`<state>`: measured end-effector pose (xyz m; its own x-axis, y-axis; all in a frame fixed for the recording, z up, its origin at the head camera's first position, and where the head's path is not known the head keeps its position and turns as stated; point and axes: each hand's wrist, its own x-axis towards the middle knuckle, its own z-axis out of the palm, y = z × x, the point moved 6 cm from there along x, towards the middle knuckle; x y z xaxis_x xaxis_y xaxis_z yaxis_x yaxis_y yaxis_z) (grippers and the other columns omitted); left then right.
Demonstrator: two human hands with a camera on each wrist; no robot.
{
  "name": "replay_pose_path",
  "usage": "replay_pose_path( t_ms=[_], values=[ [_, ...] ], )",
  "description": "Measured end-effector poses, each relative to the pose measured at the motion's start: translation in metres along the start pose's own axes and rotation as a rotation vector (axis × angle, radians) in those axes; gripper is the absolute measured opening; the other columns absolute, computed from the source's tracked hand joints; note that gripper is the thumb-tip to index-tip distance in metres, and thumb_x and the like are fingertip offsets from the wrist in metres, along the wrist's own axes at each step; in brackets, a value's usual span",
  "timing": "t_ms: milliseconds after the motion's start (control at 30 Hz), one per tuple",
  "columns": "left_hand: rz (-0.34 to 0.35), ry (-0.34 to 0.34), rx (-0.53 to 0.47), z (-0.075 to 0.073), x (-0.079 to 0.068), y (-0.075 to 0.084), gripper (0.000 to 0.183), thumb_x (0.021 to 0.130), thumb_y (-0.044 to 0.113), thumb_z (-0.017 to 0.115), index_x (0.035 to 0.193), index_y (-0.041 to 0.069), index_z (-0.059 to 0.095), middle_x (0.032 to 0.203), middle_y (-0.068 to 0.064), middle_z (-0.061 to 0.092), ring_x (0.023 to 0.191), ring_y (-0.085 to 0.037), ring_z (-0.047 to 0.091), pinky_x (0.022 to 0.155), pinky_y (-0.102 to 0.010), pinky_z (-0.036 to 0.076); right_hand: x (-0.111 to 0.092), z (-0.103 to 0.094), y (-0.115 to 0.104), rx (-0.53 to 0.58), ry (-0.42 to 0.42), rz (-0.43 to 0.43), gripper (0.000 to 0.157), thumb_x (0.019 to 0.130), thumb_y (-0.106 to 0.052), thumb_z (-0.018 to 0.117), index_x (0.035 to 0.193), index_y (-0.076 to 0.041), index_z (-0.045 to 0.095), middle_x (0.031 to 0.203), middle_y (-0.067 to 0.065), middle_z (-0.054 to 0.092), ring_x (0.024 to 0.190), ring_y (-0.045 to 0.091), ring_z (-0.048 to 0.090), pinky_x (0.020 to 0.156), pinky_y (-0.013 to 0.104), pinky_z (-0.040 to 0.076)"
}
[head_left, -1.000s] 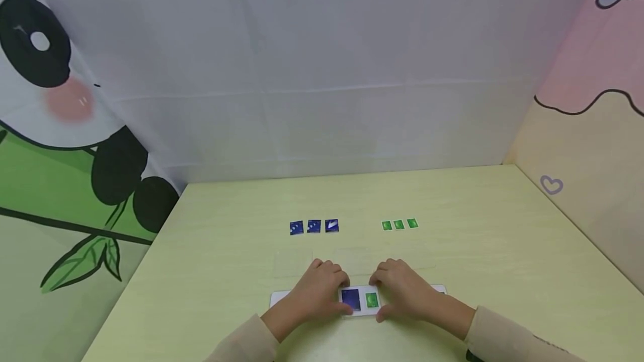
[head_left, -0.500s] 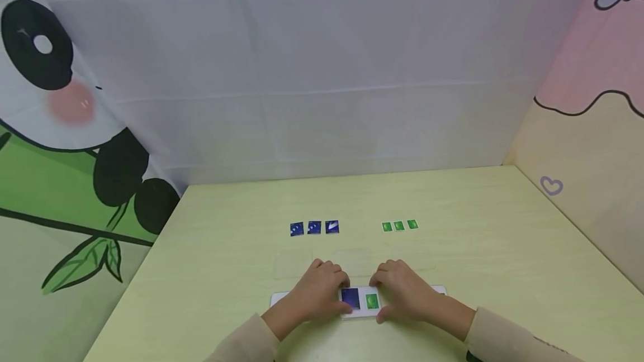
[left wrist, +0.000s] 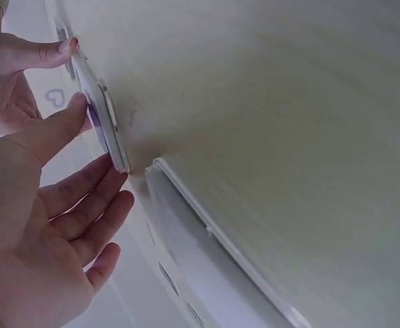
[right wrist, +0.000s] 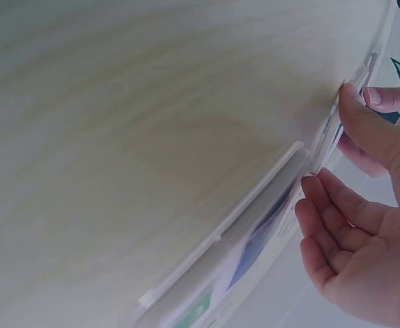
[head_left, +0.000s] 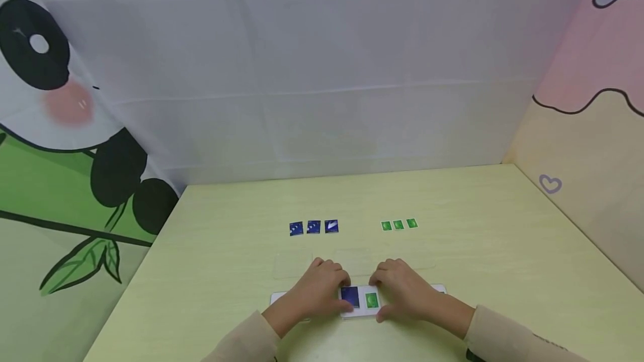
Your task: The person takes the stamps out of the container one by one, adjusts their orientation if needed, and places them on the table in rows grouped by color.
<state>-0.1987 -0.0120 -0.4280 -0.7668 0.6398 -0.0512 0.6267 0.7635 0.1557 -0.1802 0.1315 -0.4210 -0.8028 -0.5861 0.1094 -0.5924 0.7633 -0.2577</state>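
Observation:
Between my hands lies a thin white flat panel [head_left: 360, 312] bearing a dark blue square picture [head_left: 350, 296] and a green one [head_left: 372, 300]. My left hand [head_left: 322, 290] pinches its left end, thumb at the near edge and fingers at the far edge. At the right end my right hand [head_left: 402, 290] does the same. The left wrist view shows the panel edge-on [left wrist: 99, 116], thumbs on one side and fingertips on the other. More white panels flank it: a blank-looking one [left wrist: 213, 253] on the left, and one with blue and green pictures [right wrist: 237, 256] on the right.
Farther back on the pale wooden table [head_left: 226, 211] lie a row of blue square cards [head_left: 314, 227] and a row of smaller green cards [head_left: 399, 224]. Faint clear sheets [head_left: 293, 264] lie just beyond the hands. A white cloth wall [head_left: 327, 99] stands behind the table.
Both hands keep their hold on the panel. The blue picture on it has shifted slightly left and up; the cards behind have not moved.

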Motion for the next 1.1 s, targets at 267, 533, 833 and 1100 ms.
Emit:
replay_pose_path(
  t_ms=[267, 533, 833, 1100],
  values=[
    [-0.011, -0.018, -0.004, -0.0003, 0.0025, 0.0021, 0.041, 0.077, 0.053, 0.074, 0.103, 0.021, 0.070, 0.091, 0.012, 0.065, 0.084, -0.004, 0.049, 0.090, -0.029, 0.037, 0.0012, -0.0002, 0.0006, -0.004, -0.004, 0.005, 0.054, 0.061, -0.045, 0.087, 0.100, -0.012, 0.070, 0.095, -0.003, 0.069, 0.088, 0.008, 0.053, 0.083, 0.031, 0.045],
    [-0.001, -0.016, 0.002, -0.0008, 0.0032, 0.0029, 0.039, 0.077, 0.051, 0.075, 0.101, 0.021, 0.070, 0.088, 0.013, 0.063, 0.081, -0.003, 0.047, 0.087, -0.028, 0.036, 0.0016, -0.0001, 0.0014, 0.005, 0.000, -0.001, 0.054, 0.060, -0.045, 0.087, 0.100, -0.012, 0.071, 0.094, -0.003, 0.069, 0.085, 0.007, 0.053, 0.082, 0.029, 0.045],
    [-0.006, -0.025, -0.011, 0.0020, 0.0018, 0.0049, 0.039, 0.077, 0.050, 0.075, 0.103, 0.021, 0.070, 0.090, 0.012, 0.064, 0.083, -0.003, 0.048, 0.089, -0.028, 0.037, -0.0008, 0.0026, 0.0023, 0.004, -0.005, 0.013, 0.054, 0.060, -0.046, 0.087, 0.099, -0.012, 0.071, 0.095, -0.004, 0.068, 0.088, 0.008, 0.054, 0.083, 0.031, 0.046],
    [-0.002, -0.015, 0.005, 0.0008, 0.0024, 0.0030, 0.039, 0.077, 0.051, 0.074, 0.102, 0.021, 0.070, 0.090, 0.012, 0.064, 0.082, -0.004, 0.048, 0.088, -0.029, 0.037, 0.0003, -0.0001, 0.0012, 0.013, -0.004, 0.012, 0.053, 0.060, -0.044, 0.087, 0.099, -0.012, 0.071, 0.097, -0.003, 0.068, 0.089, 0.009, 0.054, 0.084, 0.032, 0.046]
  ],
)
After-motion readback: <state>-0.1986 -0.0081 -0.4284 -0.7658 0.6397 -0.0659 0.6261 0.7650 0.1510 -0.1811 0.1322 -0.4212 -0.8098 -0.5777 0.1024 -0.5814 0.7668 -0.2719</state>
